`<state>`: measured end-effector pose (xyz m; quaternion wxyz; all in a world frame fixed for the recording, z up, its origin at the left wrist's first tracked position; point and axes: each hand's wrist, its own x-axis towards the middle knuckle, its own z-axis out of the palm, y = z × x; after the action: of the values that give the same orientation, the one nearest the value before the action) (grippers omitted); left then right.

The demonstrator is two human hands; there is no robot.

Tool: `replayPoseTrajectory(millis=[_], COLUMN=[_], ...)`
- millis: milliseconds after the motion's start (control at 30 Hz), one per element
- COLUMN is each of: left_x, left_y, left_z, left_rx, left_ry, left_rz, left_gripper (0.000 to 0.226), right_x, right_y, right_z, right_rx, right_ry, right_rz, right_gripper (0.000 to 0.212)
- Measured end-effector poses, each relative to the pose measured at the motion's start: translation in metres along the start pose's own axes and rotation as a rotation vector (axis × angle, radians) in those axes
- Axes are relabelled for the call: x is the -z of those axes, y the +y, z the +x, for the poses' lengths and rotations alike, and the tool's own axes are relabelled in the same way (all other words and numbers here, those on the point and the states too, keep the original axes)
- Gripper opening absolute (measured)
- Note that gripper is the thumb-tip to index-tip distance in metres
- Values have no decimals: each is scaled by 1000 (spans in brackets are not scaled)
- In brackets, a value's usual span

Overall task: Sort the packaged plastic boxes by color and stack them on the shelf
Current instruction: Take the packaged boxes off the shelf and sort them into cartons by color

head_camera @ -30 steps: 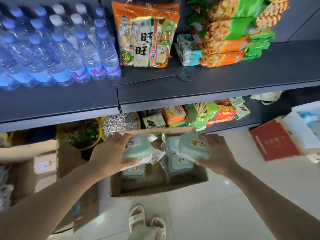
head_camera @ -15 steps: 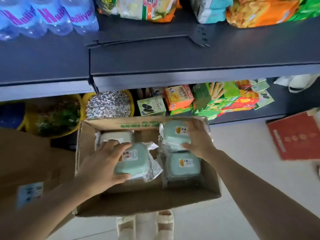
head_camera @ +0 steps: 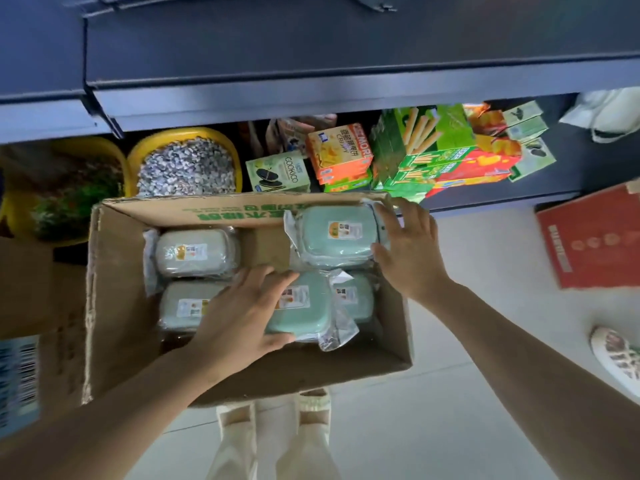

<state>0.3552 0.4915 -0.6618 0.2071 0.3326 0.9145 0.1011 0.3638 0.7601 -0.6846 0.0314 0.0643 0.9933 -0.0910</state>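
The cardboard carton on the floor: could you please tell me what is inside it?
Inside the cardboard carton: wrapped plastic boxes, two beige, three green. Anything beneath them is hidden.

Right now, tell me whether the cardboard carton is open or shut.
Open: the cardboard carton has its top flaps out of the way, and the wrapped plastic boxes inside show.

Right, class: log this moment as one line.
left hand: holds wrapped mint-green plastic box | right hand: holds far mint-green box | both inside brown cardboard carton
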Motion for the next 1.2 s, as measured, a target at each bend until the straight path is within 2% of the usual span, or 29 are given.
replayPoseTrajectory(millis=[67, 167, 267, 467, 733, 933, 1033, 1200], left_x=[-10, -27, -43, -67, -55, 5, 62, 194], left_y=[23, 50, 64, 65, 70, 67, 53, 27], left_z=[15, 37, 53, 68, 61, 29, 12, -18], left_rx=[-29, -6, -3, 59, 69, 64, 96, 107], left_ry=[-7, 3, 29, 51, 8, 29, 58, 135], left_rz=[-23, -76, -54, -85, -39, -20, -29, 12], left_gripper=[91, 83, 87, 81, 85, 77, 72, 62], right_x=[7, 7, 6, -1, 0, 28, 74, 192], right_y=[12, 27, 32, 27, 21, 5, -21, -87], right_z=[-16, -37, -51, -64, -69, -63, -51, -20], right_rx=[-109, -235, -304, -270, -260, -340, -297, -150], right_ry=[-25, -284, -396, -344, -321, -431, -347, -149], right_rz=[93, 230, 344, 479, 415, 303, 248, 247], right_gripper=[59, 58, 53, 37, 35, 41, 45, 53])
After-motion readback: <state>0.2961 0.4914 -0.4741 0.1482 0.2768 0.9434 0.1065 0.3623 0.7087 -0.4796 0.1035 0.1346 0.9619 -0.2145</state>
